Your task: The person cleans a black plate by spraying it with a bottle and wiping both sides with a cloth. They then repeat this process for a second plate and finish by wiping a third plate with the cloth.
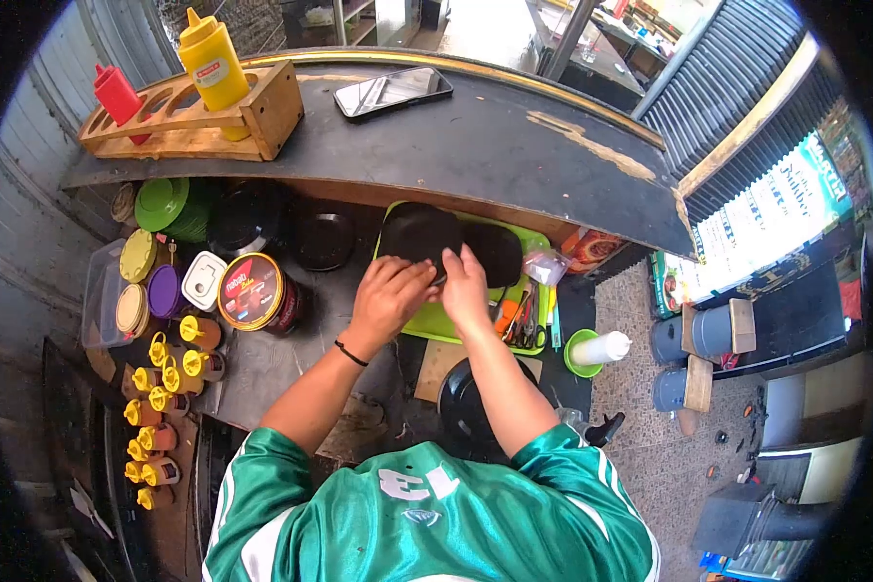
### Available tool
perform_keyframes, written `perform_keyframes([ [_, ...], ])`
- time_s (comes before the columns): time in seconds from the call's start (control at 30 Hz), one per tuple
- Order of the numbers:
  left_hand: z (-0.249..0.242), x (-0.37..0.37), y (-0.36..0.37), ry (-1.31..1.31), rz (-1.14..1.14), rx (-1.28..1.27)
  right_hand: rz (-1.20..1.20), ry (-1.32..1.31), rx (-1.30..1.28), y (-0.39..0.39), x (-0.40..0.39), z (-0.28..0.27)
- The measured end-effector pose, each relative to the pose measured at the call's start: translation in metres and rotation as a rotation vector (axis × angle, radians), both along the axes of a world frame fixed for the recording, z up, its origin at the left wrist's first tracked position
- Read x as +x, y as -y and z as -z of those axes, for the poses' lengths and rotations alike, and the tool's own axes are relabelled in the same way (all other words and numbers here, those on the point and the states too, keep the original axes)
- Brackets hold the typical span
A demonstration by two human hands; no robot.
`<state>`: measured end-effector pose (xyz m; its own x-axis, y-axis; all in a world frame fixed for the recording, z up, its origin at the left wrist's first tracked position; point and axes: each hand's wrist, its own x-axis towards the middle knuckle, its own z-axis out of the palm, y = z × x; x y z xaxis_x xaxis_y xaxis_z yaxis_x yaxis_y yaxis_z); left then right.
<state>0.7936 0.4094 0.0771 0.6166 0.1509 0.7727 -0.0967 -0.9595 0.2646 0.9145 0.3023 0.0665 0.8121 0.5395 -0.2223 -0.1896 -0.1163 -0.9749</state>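
Note:
My left hand [395,289] and my right hand [466,286] meet at the near edge of a flat, rounded black plate [419,231]. The fingers of both are closed at that edge, and the fingertips are partly hidden. Under the plate lies a lime-green tray [419,330]. A second black, rounded dish [493,254] rests in the tray, just beyond my right hand. Scissors and other utensils with orange handles [506,316] lie in the tray's right end, near my right wrist.
Left of my arms stand a round Nabati tub [252,294], several yellow-capped bottles [167,383] and green plates [172,209]. The raised counter holds a phone [393,93] and a wooden bottle rack [279,109]. A white squeeze bottle [603,348] is at right, a black pan [466,407] below my right forearm.

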Motion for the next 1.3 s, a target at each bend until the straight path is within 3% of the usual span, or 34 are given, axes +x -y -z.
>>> perform_keyframes([
  [0.07,0.004,0.004,0.001,-0.053,0.132,0.078,0.097,0.443,-0.086,0.003,0.048,0.107],
  [0.13,0.012,0.006,0.000,-0.089,0.179,0.058,0.307,0.218,-0.224,0.021,0.021,-0.007],
  [0.17,0.013,0.006,-0.002,-0.085,0.140,0.020,0.500,0.710,-0.211,0.024,0.068,0.079],
  [0.2,0.014,0.005,-0.005,-0.084,0.103,-0.016,0.486,0.197,-0.052,0.034,0.052,0.013],
  [0.3,0.027,0.005,-0.031,-0.077,-0.050,-0.074,0.499,0.110,-0.279,0.065,0.092,0.023],
  [0.37,0.033,0.002,-0.049,-0.094,-0.161,-0.093,0.475,0.424,-0.536,0.079,0.132,0.089],
  [0.4,0.034,-0.002,-0.057,-0.157,-0.219,-0.080,0.471,0.422,-0.534,0.086,0.146,0.120],
  [0.47,0.039,-0.006,-0.069,-0.227,-0.286,-0.066,0.503,0.839,-0.604,0.095,0.159,0.165],
  [0.5,0.045,-0.006,-0.074,-0.254,-0.302,-0.097,0.496,0.535,-0.533,0.094,0.157,0.165],
  [0.53,0.051,-0.008,-0.076,-0.282,-0.319,-0.128,0.487,0.529,-0.534,0.092,0.148,0.153],
  [0.6,0.058,-0.014,-0.079,-0.332,-0.335,-0.143,0.411,0.669,-0.812,0.086,0.125,0.119],
  [0.73,0.068,-0.020,-0.083,-0.329,-0.254,-0.286,0.434,0.643,-0.700,0.074,0.112,0.115],
  [0.83,0.082,-0.022,-0.102,-0.185,-0.393,-0.608,0.419,0.460,-0.637,0.068,0.112,0.116],
  [0.93,0.089,-0.024,-0.121,-0.328,-0.634,-0.589,0.323,0.477,-0.691,0.071,0.111,0.107],
  [1.07,0.106,-0.023,-0.135,-0.358,-0.539,-0.322,0.339,0.462,-0.789,0.065,0.090,0.063],
  [1.13,0.119,-0.023,-0.138,-0.659,-0.586,-0.299,0.331,0.469,-0.806,0.068,0.090,0.065],
  [1.3,0.131,-0.019,-0.142,-0.933,-0.648,-0.265,0.364,0.552,-0.793,0.073,0.091,0.076],
])
